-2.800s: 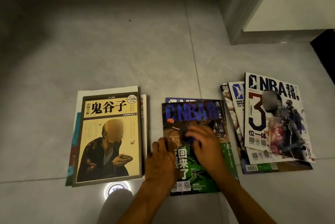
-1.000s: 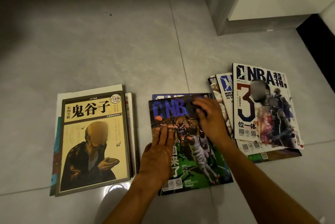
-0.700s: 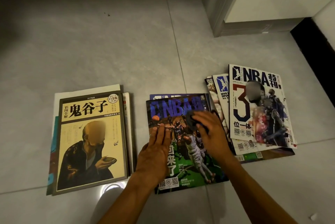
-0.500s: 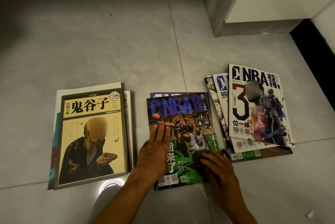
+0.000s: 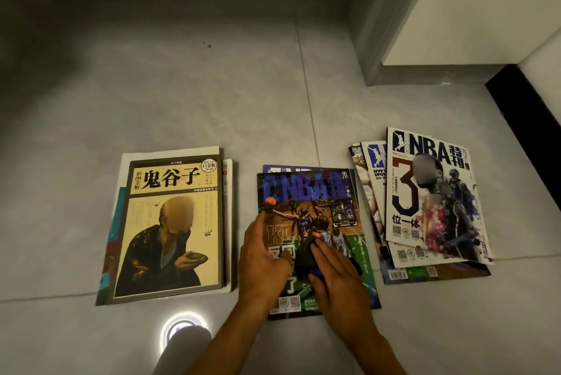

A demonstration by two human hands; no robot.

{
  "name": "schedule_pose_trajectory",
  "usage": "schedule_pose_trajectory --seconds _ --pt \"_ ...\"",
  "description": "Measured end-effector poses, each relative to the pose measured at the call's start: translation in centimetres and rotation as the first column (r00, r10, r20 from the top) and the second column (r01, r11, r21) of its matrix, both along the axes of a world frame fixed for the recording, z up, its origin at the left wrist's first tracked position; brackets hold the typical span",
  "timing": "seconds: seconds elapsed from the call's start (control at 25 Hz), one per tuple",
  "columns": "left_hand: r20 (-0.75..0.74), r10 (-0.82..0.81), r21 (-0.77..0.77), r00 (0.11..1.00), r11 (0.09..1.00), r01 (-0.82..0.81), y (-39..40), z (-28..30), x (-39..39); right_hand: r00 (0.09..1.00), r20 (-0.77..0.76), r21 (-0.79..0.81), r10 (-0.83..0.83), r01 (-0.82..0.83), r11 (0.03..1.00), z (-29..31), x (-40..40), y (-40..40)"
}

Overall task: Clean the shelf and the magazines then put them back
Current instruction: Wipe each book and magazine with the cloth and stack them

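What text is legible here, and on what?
"鬼谷子", "彩图全解", "白金版", "29.80": yellow book, top of the left stack.
"NBA特刊": middle magazine, under both hands.
"NBA特刊", "3", "位一体": top magazine of the right pile.
"MVP", "DPOY": magazine beneath it, partly covered.
Too small or blurred: QR codes, barcodes, fine print, the green Chinese headline between the hands.

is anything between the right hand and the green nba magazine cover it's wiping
Only the dark cloth itself, pressed under the right hand onto the green NBA magazine. The left hand rests flat on the cover's left side, beside the cloth rather than in its way.
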State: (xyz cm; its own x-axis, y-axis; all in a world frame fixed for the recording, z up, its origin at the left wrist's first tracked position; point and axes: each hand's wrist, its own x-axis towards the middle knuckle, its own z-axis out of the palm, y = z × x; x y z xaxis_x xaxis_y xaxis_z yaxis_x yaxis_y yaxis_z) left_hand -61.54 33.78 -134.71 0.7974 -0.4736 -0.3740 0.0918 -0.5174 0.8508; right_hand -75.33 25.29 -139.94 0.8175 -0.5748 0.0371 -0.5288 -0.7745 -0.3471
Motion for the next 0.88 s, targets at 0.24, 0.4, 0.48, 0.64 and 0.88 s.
schedule_pose_trajectory --seconds 0.24,0.4,0.48,0.64,0.88 --pt "-0.061 0.083 -0.014 0.995 0.996 -0.084 -1.1 1.9 -1.2 0.998 0.045 -0.037 0.035 -0.034 0.999 -0.3 0.2 3.6" --pt "-0.272 0.237 -0.047 0.933 0.965 -0.259 -1.4 2.7 1.1 0.997 0.083 -0.022 -0.003 0.005 1.000 0.3 -0.2 -0.6" --pt "-0.347 0.135 -0.036 0.928 0.987 -0.157 -2.1 3.1 2.8 0.955 0.093 0.122 -0.281 0.270 0.955 0.6 0.6 -1.4" --pt "-0.360 -0.072 0.153 0.930 0.979 0.135 -3.3 3.7 5.4 0.998 0.054 0.098 -0.020 0.014 0.995 1.0 0.3 2.8" --pt "-0.505 0.056 -0.135 0.861 0.981 -0.143 -3.0 4.3 4.1 0.891 0.147 0.721 -0.431 0.201 0.663 6.6 1.5 -1.1"
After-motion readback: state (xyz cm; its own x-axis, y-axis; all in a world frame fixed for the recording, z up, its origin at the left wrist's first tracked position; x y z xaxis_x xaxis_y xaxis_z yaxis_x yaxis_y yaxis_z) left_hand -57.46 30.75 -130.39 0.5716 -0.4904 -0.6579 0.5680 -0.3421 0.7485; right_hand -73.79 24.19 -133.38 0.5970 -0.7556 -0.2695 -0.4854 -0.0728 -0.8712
